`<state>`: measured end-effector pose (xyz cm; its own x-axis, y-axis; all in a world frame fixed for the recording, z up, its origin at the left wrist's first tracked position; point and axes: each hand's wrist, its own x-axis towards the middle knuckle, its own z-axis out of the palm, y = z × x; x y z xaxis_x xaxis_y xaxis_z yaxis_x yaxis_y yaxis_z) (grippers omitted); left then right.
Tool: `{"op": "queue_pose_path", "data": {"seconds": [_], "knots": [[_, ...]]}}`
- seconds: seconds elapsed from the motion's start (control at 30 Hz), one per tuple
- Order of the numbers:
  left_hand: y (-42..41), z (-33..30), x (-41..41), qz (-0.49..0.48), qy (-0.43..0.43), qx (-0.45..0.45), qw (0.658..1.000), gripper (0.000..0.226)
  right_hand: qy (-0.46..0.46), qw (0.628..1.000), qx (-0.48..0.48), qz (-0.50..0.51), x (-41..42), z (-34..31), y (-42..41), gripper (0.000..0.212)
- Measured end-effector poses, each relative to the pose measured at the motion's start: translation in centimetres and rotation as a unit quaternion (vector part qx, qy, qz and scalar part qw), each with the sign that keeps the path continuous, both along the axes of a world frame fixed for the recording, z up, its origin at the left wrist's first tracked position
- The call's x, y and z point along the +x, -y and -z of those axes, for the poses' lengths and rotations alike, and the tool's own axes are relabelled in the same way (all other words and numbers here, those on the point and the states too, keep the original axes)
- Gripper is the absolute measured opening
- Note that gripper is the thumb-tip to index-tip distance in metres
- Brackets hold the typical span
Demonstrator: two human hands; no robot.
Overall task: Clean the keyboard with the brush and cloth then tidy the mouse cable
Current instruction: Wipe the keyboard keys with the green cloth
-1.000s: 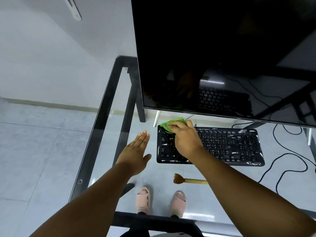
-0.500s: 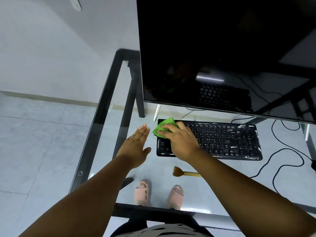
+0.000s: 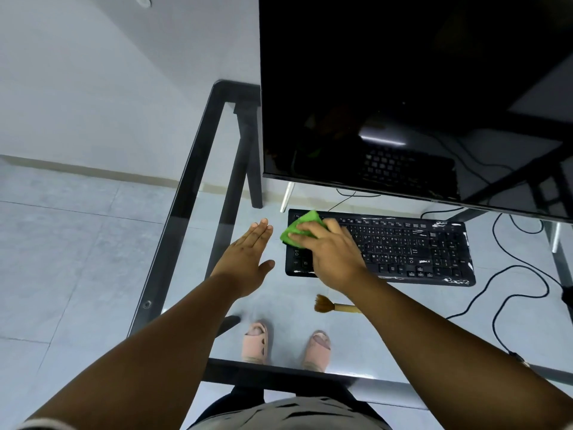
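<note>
Behind my right hand [image 3: 333,259] stands a dark glossy monitor [image 3: 403,88]; its grip is clamped on the soft green cloth [image 3: 299,229] over the keyboard [image 3: 418,246]. My left hand [image 3: 245,262] is flat, fingers apart.

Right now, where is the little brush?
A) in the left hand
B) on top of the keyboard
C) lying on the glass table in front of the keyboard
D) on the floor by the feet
C: the brush lies on the glass table, nearer the person than the keyboard, with no hand on it. The right hand presses the green cloth on the keys, and the left hand is open and empty.
</note>
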<state>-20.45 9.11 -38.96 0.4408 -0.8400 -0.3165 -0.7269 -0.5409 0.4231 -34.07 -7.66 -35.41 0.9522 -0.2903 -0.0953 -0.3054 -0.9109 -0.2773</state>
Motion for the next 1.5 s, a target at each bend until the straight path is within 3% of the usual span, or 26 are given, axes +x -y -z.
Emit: {"op": "queue_pose_path", "data": {"seconds": [0.1, 0.3, 0.47, 0.63, 0.7, 0.9, 1.07, 1.33, 1.5], "knots": [[0.1, 0.0, 0.0, -0.004, -0.001, -0.001, 1.0, 0.072, -0.005, 1.0, 0.001, 0.013, 1.2, -0.2, 0.0, 0.069], [0.0, 0.2, 0.0, -0.001, 0.005, 0.0, 1.0, 0.072, -0.004, 0.997, 0.019, -0.07, -1.5, 0.5, -0.9, 0.069], [0.0, 0.1, -0.2, -0.002, 0.01, -0.002, 1.0, 0.071, 0.005, 0.994, 0.044, -0.101, -3.4, 0.8, -0.7, 0.054], [0.0, 0.0, -0.3, -0.007, 0.013, -0.002, 1.0, 0.071, 0.125, 0.988, 0.077, 0.041, -3.9, 1.3, 0.2, 0.052], [0.1, 0.0, -0.4, -0.008, 0.015, 0.002, 1.0, 0.071, 0.12, 0.988, 0.062, 0.08, -3.1, 1.2, 0.3, 0.055], [0.1, 0.0, -0.3, -0.005, 0.01, 0.01, 1.0, 0.071, 0.051, 0.998, 0.046, 0.016, -2.3, 1.0, -0.2, 0.059], [0.2, -0.1, -0.4, -0.009, 0.014, 0.016, 1.0, 0.071, 0.064, 0.994, 0.049, 0.069, -2.7, 1.1, 0.7, 0.058], [0.4, -0.1, -1.3, -0.044, -0.004, 0.001, 0.999, 0.062, 0.045, 0.997, 0.012, -0.067, -5.8, 1.5, 1.1, 0.07], [0.5, -0.2, -2.0, -0.049, 0.011, 0.025, 0.998, 0.066, 0.081, 0.994, -0.002, -0.069, -7.1, 1.2, 2.6, 0.062]]}}
